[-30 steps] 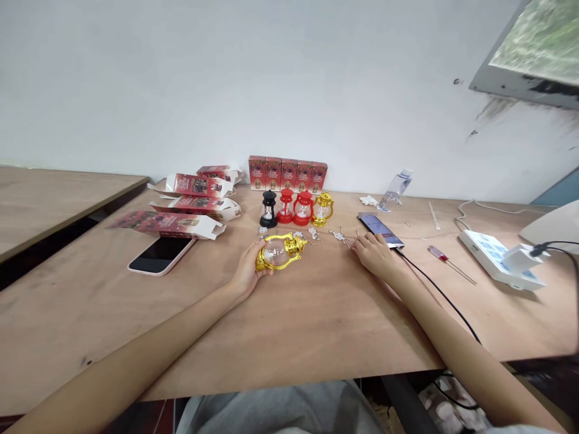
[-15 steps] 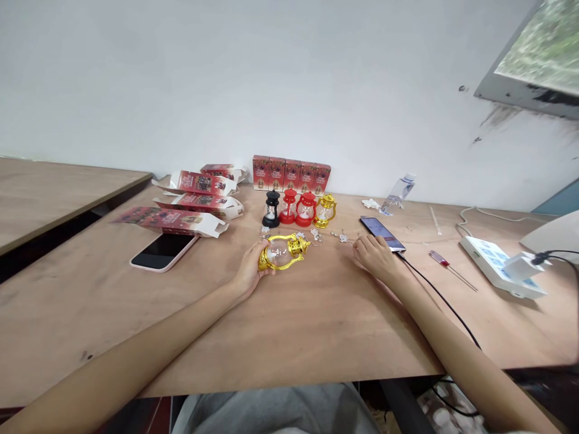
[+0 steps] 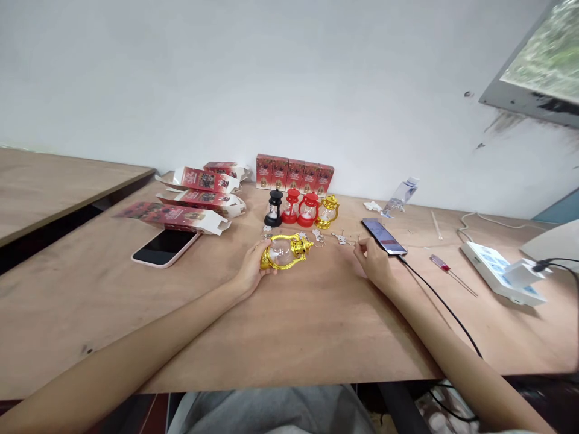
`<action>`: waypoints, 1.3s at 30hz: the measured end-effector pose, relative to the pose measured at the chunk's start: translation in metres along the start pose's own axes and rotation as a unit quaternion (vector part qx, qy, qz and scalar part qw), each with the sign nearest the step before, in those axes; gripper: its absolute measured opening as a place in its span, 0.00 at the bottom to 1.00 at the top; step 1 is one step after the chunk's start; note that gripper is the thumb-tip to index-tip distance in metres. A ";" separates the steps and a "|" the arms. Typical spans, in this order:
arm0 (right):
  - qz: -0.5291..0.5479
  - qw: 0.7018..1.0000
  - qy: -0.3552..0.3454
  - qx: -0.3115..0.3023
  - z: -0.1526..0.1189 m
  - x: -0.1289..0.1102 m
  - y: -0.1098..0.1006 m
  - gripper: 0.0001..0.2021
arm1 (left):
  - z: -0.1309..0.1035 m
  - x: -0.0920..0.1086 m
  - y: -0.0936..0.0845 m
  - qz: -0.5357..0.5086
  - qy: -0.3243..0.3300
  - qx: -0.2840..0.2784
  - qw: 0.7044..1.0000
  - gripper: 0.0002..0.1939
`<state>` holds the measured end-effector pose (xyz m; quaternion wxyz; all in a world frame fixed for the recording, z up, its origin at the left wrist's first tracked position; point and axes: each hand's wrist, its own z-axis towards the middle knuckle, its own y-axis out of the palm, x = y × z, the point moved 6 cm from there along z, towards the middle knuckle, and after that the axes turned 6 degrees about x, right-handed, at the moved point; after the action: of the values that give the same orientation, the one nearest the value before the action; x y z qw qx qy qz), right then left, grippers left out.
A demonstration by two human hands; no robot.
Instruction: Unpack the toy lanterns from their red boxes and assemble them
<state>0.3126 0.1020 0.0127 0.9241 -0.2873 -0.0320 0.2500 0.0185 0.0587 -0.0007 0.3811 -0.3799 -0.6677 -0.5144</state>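
Note:
My left hand [image 3: 253,265] is closed round the base of a small gold lantern [image 3: 284,251], which lies tilted on its side, its top pointing right. Curled on the table, my right hand [image 3: 374,259] has its thumb and fingertips pinched together; whatever they hold is too small to make out. Beside those fingertips lie small white tags with thin metal pieces [image 3: 340,239]. Behind the held lantern stand a black lantern [image 3: 273,210], two red lanterns [image 3: 308,211] and another gold lantern [image 3: 327,212], all upright in a row.
Several red boxes [image 3: 295,175] stand against the wall. Opened red cartons [image 3: 176,216] lie at left over a pink-cased phone [image 3: 165,248]. At right are a cabled phone [image 3: 383,236], a plastic bottle [image 3: 401,198], a screwdriver [image 3: 441,263] and a power strip [image 3: 491,265].
My right hand has drawn its fingers into a pinch beside the small metal pieces. The gold lantern stays in my left hand. The whole view has shifted slightly.

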 end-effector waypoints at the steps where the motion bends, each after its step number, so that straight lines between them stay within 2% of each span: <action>1: 0.020 0.999 0.026 -0.002 -0.001 0.004 0.000 0.08 | 0.000 0.000 0.000 0.001 0.001 -0.001 1.000 0.20; 5: 0.051 0.994 0.099 -0.009 -0.001 0.011 0.000 0.09 | 0.002 -0.001 -0.001 0.006 0.002 0.000 1.000 0.20; 9: 0.052 0.988 0.145 -0.013 0.001 0.013 -0.002 0.10 | 0.004 -0.003 -0.003 0.006 0.005 0.003 1.000 0.20; 14: 0.038 0.983 0.181 -0.015 0.001 0.018 -0.005 0.10 | 0.003 -0.002 -0.001 0.005 0.003 -0.006 1.000 0.20; 19: -0.003 0.981 0.187 -0.047 0.000 0.025 -0.004 0.10 | 0.003 -0.002 0.000 0.003 0.002 -0.010 1.000 0.20; 24: -0.063 0.982 0.161 -0.072 0.000 0.033 -0.002 0.09 | 0.003 -0.002 -0.001 0.003 0.005 -0.008 1.000 0.20; 27: -0.085 0.985 0.140 -0.057 0.000 0.034 -0.004 0.08 | 0.003 -0.002 -0.002 0.006 0.002 -0.002 1.000 0.19; 30: -0.093 0.990 0.100 -0.032 0.000 0.027 -0.004 0.08 | 0.003 -0.002 -0.002 0.003 0.003 -0.003 1.000 0.19; 32: -0.108 0.991 0.066 -0.036 0.000 0.019 0.001 0.08 | 0.004 -0.002 -0.002 0.004 0.003 -0.001 1.000 0.19; 36: -0.163 0.982 0.013 -0.096 0.003 0.006 0.014 0.09 | 0.004 -0.002 -0.001 0.005 0.003 -0.004 1.000 0.18; 39: -0.153 0.972 -0.056 -0.167 0.008 -0.005 0.022 0.08 | 0.004 -0.002 -0.001 0.002 0.000 -0.004 1.000 0.18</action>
<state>0.2969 0.1195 0.0079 0.8869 -0.4153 -0.1684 0.1121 0.0181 0.0620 -0.0035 0.3805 -0.3826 -0.6648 -0.5166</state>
